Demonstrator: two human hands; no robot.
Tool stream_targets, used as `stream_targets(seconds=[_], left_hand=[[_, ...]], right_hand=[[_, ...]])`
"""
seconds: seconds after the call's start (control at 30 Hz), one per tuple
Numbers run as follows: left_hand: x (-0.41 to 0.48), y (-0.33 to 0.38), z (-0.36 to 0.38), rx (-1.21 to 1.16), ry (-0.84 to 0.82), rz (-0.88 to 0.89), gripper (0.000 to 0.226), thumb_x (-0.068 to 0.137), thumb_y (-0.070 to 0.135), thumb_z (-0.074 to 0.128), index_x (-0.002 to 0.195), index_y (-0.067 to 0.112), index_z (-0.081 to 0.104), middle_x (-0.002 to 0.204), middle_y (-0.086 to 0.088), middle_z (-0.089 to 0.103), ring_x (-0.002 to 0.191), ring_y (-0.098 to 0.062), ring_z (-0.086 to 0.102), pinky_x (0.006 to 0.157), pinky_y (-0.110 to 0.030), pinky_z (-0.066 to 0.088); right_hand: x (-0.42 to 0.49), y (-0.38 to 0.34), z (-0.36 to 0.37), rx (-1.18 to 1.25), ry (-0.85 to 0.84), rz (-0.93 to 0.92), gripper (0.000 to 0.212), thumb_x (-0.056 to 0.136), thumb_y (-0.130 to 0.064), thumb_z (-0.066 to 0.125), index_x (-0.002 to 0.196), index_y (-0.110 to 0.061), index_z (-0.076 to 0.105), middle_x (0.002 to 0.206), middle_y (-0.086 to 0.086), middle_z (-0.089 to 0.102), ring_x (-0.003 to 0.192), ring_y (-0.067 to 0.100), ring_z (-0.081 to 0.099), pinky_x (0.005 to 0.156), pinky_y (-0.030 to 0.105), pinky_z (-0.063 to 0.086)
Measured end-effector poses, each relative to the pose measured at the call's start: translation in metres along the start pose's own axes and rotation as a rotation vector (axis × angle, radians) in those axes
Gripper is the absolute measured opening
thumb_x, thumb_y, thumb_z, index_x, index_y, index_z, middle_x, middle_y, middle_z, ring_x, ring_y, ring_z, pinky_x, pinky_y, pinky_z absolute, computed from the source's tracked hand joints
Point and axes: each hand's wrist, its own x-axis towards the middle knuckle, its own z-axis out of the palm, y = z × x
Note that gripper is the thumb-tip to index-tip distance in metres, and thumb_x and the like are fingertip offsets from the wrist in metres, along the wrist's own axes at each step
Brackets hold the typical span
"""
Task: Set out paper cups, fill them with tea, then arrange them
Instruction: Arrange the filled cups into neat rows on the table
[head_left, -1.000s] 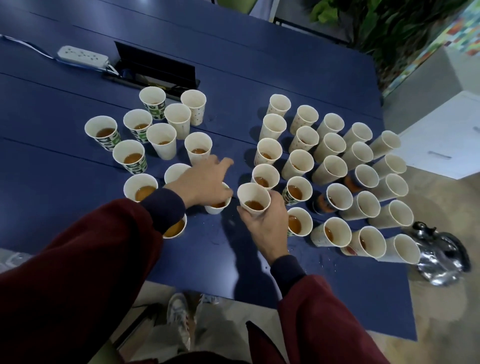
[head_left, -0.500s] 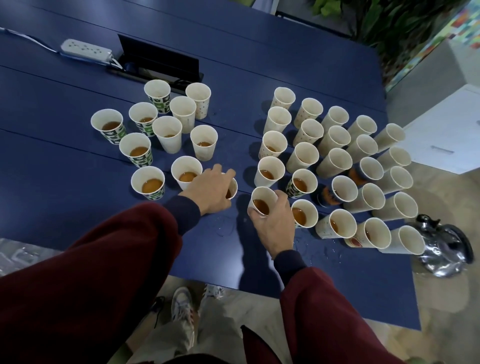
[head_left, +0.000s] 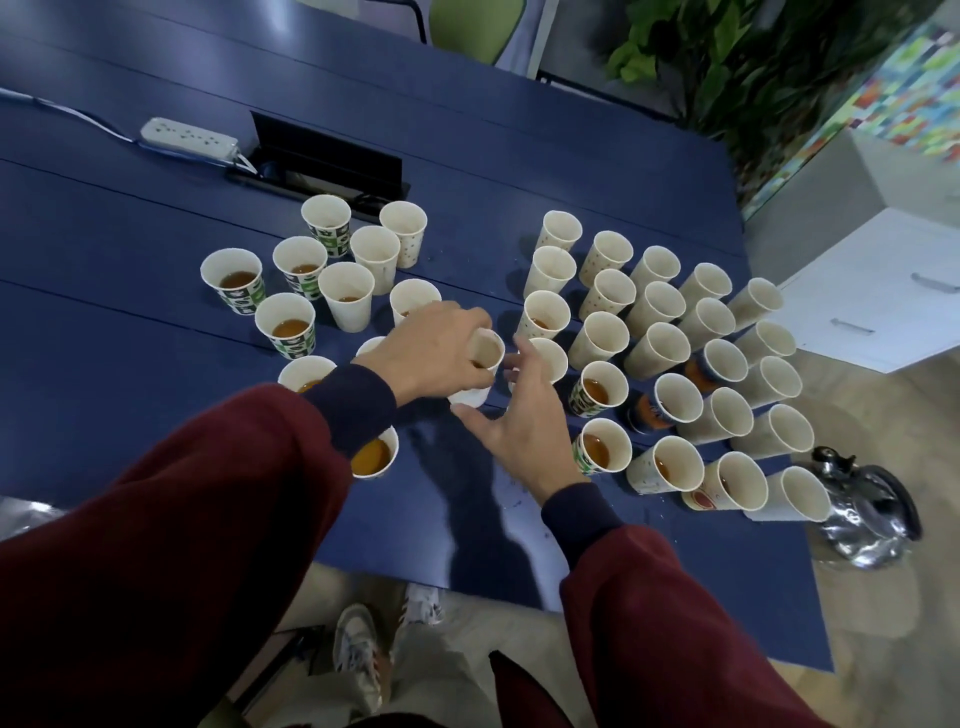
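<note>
While your two hands meet over the middle of it, the blue surface (head_left: 130, 395) carries thirty-six paper cups that you can count. The larger group (head_left: 657, 345), on your right, is a block of twenty-four standing close in rows. Brown tea shows in its nearer cups, but you cannot see into the far ones. The smaller group (head_left: 346, 293), on your left, has eleven, several with green-patterned walls and tea inside.

A single cup (head_left: 485, 353) sits in the gap between the groups. Your left hand (head_left: 431, 348) grips it from above, fingers curled over its rim; you cannot tell whether it rests on the surface. Your right hand (head_left: 519, 421) is empty, fingers spread, just beside that cup. It covers the front of the block's near-left cup. Your left sleeve (head_left: 208, 519) and hand hide part of three cups in the smaller group.

A white cabinet (head_left: 883, 291) stands beyond the right edge and a leafy plant (head_left: 727, 62) beyond the far corner. A silvery kettle (head_left: 865, 512) sits past the right edge, by the block's nearest corner. Behind the smaller group a black hatch (head_left: 327, 153) stands raised from the surface, with a white power strip (head_left: 187, 137) just to its left.
</note>
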Motion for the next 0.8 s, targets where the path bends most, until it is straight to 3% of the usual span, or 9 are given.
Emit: stream_targets(seconds=[0.1,0.17,0.27,0.37,0.43,0.57,0.63,0.73,0.8], left_hand=[[0.001,0.008,-0.019,0.032,0.043,0.032,0.042,0.079,0.043,0.072,0.111,0.017,0.061,0.098,-0.003,0.064,0.097,-0.025,0.057,0.072,-0.031,0.033],[0.004,0.011,-0.029,0.061,0.043,0.039,0.046,0.076,0.040,0.073,0.114,0.018,0.059,0.098,-0.002,0.062,0.095,-0.023,0.055,0.073,-0.030,0.033],[0.014,0.009,-0.046,0.043,0.023,0.048,0.056,0.070,0.040,0.076,0.118,0.020,0.055,0.098,0.000,0.058,0.094,-0.021,0.052,0.075,-0.032,0.039],[0.030,0.002,-0.064,-0.062,-0.028,0.030,0.070,0.073,0.044,0.079,0.132,0.022,0.048,0.109,0.001,0.060,0.100,-0.020,0.054,0.080,-0.032,0.044],[0.043,-0.006,-0.074,-0.168,-0.055,0.003,0.072,0.079,0.044,0.077,0.140,0.024,0.044,0.113,0.004,0.060,0.094,-0.013,0.056,0.078,-0.026,0.044],[0.066,-0.023,-0.075,-0.412,-0.012,-0.070,0.057,0.093,0.045,0.065,0.143,0.024,0.046,0.123,0.008,0.063,0.105,-0.010,0.060,0.084,-0.021,0.043],[0.078,-0.031,-0.070,-0.531,0.026,-0.094,0.050,0.096,0.043,0.062,0.139,0.022,0.048,0.121,0.007,0.065,0.102,-0.011,0.061,0.080,-0.021,0.044],[0.098,-0.047,-0.071,-0.616,0.116,-0.164,0.038,0.097,0.041,0.061,0.129,0.022,0.053,0.101,0.006,0.066,0.083,-0.012,0.059,0.070,-0.023,0.044],[0.116,-0.064,-0.074,-0.503,0.163,-0.219,0.040,0.096,0.044,0.061,0.128,0.021,0.054,0.097,0.005,0.065,0.088,-0.017,0.060,0.082,-0.032,0.048]], right_hand=[[0.015,-0.019,0.000,0.054,0.027,-0.008,0.099,0.073,-0.048,0.083,0.149,-0.021,0.025,0.130,0.003,0.064,0.113,0.022,0.065,0.089,0.046,0.057],[0.025,-0.029,-0.003,0.031,0.060,-0.030,0.096,0.073,-0.046,0.084,0.147,-0.021,0.027,0.118,0.005,0.069,0.100,0.024,0.069,0.081,0.043,0.058],[0.040,-0.037,-0.013,0.058,0.081,-0.052,0.087,0.074,-0.038,0.085,0.142,-0.020,0.035,0.116,0.005,0.069,0.098,0.023,0.067,0.079,0.036,0.056],[0.063,-0.038,-0.021,0.082,0.064,-0.052,0.077,0.076,-0.035,0.083,0.138,-0.018,0.040,0.111,0.002,0.070,0.096,0.023,0.068,0.082,0.041,0.057],[0.086,-0.037,-0.027,0.052,0.017,-0.048,0.073,0.077,-0.034,0.081,0.136,-0.018,0.042,0.112,0.001,0.070,0.098,0.022,0.067,0.082,0.037,0.055],[0.132,-0.031,-0.034,-0.041,-0.093,-0.100,0.054,0.076,-0.026,0.081,0.114,-0.013,0.045,0.103,-0.001,0.063,0.090,0.022,0.061,0.063,0.025,0.040],[0.152,-0.029,-0.033,-0.083,-0.130,-0.151,0.054,0.076,-0.024,0.080,0.115,-0.011,0.045,0.104,0.003,0.062,0.091,0.024,0.060,0.067,0.029,0.039],[0.181,-0.029,-0.033,-0.101,-0.188,-0.154,0.056,0.077,-0.022,0.078,0.122,-0.012,0.047,0.111,0.009,0.063,0.099,0.028,0.058,0.081,0.039,0.047],[0.207,-0.027,-0.033,-0.125,-0.204,-0.136,0.054,0.076,-0.024,0.078,0.119,-0.014,0.047,0.111,0.010,0.062,0.100,0.030,0.057,0.084,0.041,0.047]])
